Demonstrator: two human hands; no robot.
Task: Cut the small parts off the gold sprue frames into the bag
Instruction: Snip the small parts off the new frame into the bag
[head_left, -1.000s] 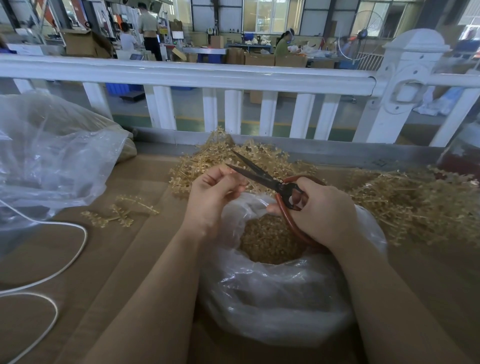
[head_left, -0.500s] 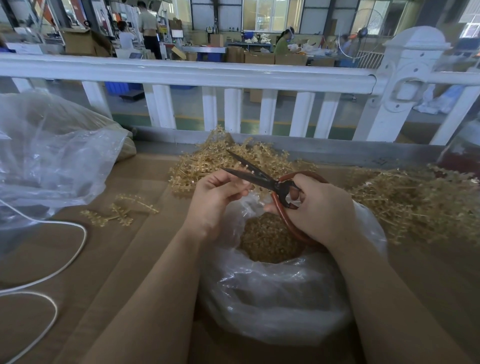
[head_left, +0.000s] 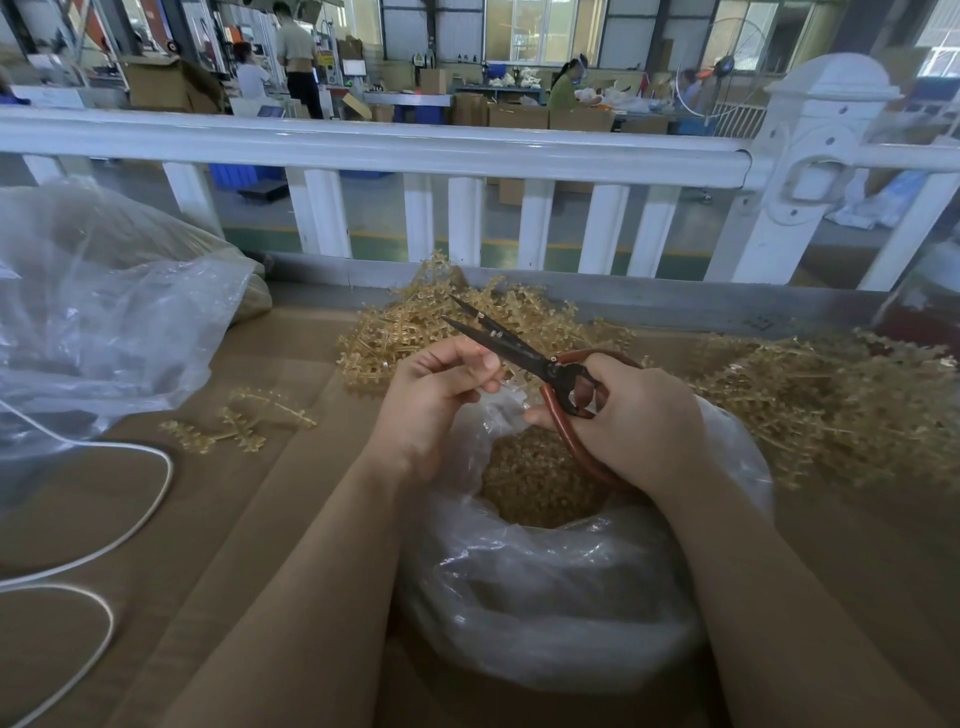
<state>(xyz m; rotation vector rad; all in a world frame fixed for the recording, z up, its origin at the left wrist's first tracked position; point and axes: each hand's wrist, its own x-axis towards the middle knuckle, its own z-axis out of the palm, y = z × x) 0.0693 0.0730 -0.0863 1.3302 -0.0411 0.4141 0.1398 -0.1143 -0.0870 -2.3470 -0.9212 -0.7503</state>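
Clear bag (head_left: 545, 597) holds cut gold parts (head_left: 535, 478)

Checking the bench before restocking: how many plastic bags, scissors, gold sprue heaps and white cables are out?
Plastic bags: 2
Scissors: 1
Gold sprue heaps: 2
White cables: 1
Total: 6

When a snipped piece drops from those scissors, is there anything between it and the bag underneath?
Nothing visible blocks it. The left hand pinches something small, hard to make out, beside the scissors that the right hand grips, right above the bag. The bag's mouth gapes open, showing cut gold parts inside.
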